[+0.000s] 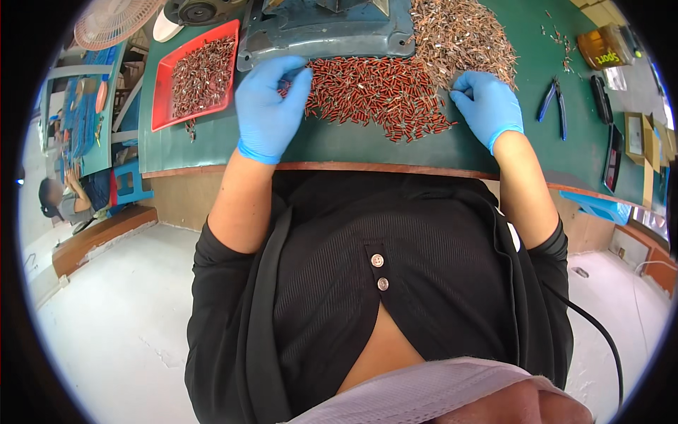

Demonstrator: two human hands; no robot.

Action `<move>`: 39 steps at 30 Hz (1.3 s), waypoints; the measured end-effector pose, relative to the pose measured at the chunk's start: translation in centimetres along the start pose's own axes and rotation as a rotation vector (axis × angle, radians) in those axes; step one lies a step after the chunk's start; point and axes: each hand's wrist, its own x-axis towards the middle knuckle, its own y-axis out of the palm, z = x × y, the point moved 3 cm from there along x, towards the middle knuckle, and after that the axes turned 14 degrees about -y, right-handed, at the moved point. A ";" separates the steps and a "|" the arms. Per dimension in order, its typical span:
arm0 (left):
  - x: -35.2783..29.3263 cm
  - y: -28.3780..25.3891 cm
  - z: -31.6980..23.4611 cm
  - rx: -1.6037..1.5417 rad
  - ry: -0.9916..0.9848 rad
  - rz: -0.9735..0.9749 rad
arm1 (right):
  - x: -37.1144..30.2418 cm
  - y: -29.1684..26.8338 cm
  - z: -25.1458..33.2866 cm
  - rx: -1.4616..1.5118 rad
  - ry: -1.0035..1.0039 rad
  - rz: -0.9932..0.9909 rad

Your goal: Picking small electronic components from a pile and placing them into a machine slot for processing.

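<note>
Both my hands wear blue gloves over the green tabletop. My left hand (270, 106) is at the left end of a spread of small red-brown cylindrical coil parts (381, 95), its thumb and forefinger curled close together. At the right side of that spread, my right hand (487, 106) is bent with thumb and fingers drawn together, beside a heap of copper-coloured parts with thin wire leads (466, 39). Whatever either set of fingertips may hold is too small or hidden to make out.
A red tray (161, 92) of small metal parts sits left. A dark machine base (325, 39) stands behind the coils. Blue-handled pliers (553, 106), a yellow container (604, 46) and a black case (612, 152) lie right. Another person (67, 198) works far left.
</note>
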 end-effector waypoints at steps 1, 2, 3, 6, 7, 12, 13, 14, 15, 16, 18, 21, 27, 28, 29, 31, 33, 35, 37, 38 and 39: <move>-0.3 0.6 -0.4 -0.035 0.025 0.030 | -0.3 0.1 -0.1 0.000 -0.001 0.000; -0.6 0.9 -0.9 -0.068 0.049 0.058 | -0.5 0.1 -0.1 -0.046 -0.044 -0.024; -0.8 1.2 -1.2 -0.040 0.063 0.090 | -0.7 0.0 0.0 -0.093 -0.087 -0.049; -1.7 1.9 -2.0 -0.106 0.058 0.144 | -1.2 -0.6 0.1 -0.062 -0.051 -0.034; -1.9 2.0 -2.0 -0.088 0.073 0.152 | -1.2 -0.5 0.4 -0.059 -0.054 -0.033; -2.6 2.7 -3.0 -0.123 0.099 0.199 | -0.4 0.3 1.3 -0.136 -0.060 -0.056; -2.8 2.8 -3.0 -0.133 0.124 0.214 | -0.6 0.1 1.2 -0.135 -0.060 -0.057; -2.9 2.6 -3.0 -0.129 0.122 0.211 | -0.9 -0.1 1.3 -0.117 -0.086 -0.070; -3.0 2.5 -3.0 -0.146 0.098 0.215 | -1.2 -0.3 1.3 -0.100 -0.111 -0.082; -3.1 2.3 -2.9 -0.163 0.073 0.219 | -1.4 -0.5 1.1 -0.098 -0.115 -0.081; -3.1 2.4 -2.9 -0.158 0.075 0.216 | -1.9 -0.9 0.7 0.001 -0.029 -0.128; -3.2 2.8 -3.1 -0.145 0.095 0.241 | -2.1 -1.1 0.8 0.102 0.034 -0.170; -4.2 3.7 -4.2 -0.209 0.020 0.408 | -3.1 -0.6 2.3 0.649 -0.016 -0.250; -4.4 4.0 -4.5 -0.282 -0.045 0.465 | -3.2 -0.4 3.2 0.894 -0.072 -0.245; -4.7 4.2 -4.9 -0.343 -0.116 0.541 | -3.5 -0.3 4.1 0.925 -0.091 -0.216; -5.2 4.7 -5.0 -0.463 -0.183 0.605 | -3.9 -0.1 6.3 1.020 -0.140 -0.209; -5.5 5.1 -5.4 -0.623 -0.269 0.691 | -4.3 -0.1 7.3 0.945 -0.189 -0.219; -5.5 5.0 -5.0 -0.623 -0.255 0.676 | -4.4 0.1 7.8 0.864 -0.241 -0.231; -5.7 4.7 -4.8 -0.621 -0.243 0.664 | -4.5 0.1 8.3 0.898 -0.218 -0.211; -5.7 4.5 -5.0 -0.646 -0.248 0.646 | -4.5 0.2 8.3 0.926 -0.197 -0.192; -5.8 4.3 -5.1 -0.671 -0.254 0.627 | -4.5 0.5 8.2 0.930 -0.191 -0.191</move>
